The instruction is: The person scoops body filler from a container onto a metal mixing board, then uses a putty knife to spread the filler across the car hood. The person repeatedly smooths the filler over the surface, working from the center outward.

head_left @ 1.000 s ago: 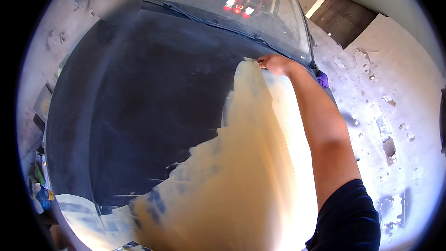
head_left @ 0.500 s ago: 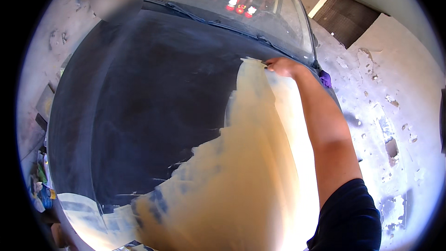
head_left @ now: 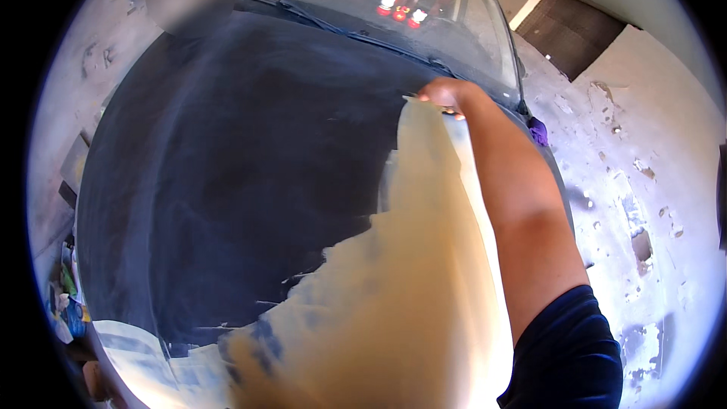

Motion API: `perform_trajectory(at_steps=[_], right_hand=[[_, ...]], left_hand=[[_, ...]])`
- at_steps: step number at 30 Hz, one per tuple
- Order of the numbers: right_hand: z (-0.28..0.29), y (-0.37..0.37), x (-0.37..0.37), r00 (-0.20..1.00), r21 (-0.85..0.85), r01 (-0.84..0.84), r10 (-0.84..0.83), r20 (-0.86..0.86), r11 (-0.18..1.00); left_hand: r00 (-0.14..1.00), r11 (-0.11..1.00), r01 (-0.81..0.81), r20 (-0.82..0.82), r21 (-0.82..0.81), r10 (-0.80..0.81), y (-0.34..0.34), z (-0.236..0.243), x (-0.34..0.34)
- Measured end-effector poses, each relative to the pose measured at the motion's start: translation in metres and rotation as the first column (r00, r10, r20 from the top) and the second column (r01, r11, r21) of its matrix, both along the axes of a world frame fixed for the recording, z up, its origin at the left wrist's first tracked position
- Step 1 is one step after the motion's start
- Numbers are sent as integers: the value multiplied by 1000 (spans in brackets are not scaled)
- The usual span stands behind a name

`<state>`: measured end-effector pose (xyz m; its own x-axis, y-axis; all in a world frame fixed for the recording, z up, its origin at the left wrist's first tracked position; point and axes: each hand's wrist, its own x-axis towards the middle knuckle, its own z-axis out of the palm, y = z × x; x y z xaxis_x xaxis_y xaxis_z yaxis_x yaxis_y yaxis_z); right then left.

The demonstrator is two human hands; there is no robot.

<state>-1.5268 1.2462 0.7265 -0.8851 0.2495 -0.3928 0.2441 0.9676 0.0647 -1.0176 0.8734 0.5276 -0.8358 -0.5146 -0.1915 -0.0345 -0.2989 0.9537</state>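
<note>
Before me lies a dark car hood (head_left: 250,144), its right side and front edge coated with a beige, streaky layer of body filler (head_left: 394,280). My right arm stretches across the right side of the hood. Near the base of the windshield, my right hand (head_left: 445,95) is closed at the upper end of the filler strip. The fingers grip what looks like a thin, flat putty spreader, mostly hidden beneath the hand. Bare dark surface borders the filler's ragged left edge. My left hand does not show.
Wiper arms (head_left: 326,24) run along the base of the windshield (head_left: 454,26), with red and white ornaments (head_left: 401,11) behind the glass. A purple cloth (head_left: 538,131) sits at the hood's right rear corner. Bags and clutter (head_left: 72,310) lie at lower left, beside scuffed floor.
My right hand has moved slightly left at the top of the filler strip, its wrist now bent more. The view has shifted a little, and a pale-and-dark item at the bottom edge has left it.
</note>
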Motion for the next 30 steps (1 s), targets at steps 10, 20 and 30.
perform_trajectory(at_steps=[10, 20, 30], right_hand=[[-10, -7, 78, 947, -106, -318, 322, 22, 942], [-10, -11, 222, 946, -72, -324, 322, -40, 943], [11, 65, 175, 897, 83, -358, 367, -248, 930]], left_hand=[[946, 999, 22, -324, 46, -6, 10, 6, -29], [909, 994, 56, -416, 91, -13, -15, -58, -5], [905, 992, 57, -425, 116, -3, -10, -58, -2]])
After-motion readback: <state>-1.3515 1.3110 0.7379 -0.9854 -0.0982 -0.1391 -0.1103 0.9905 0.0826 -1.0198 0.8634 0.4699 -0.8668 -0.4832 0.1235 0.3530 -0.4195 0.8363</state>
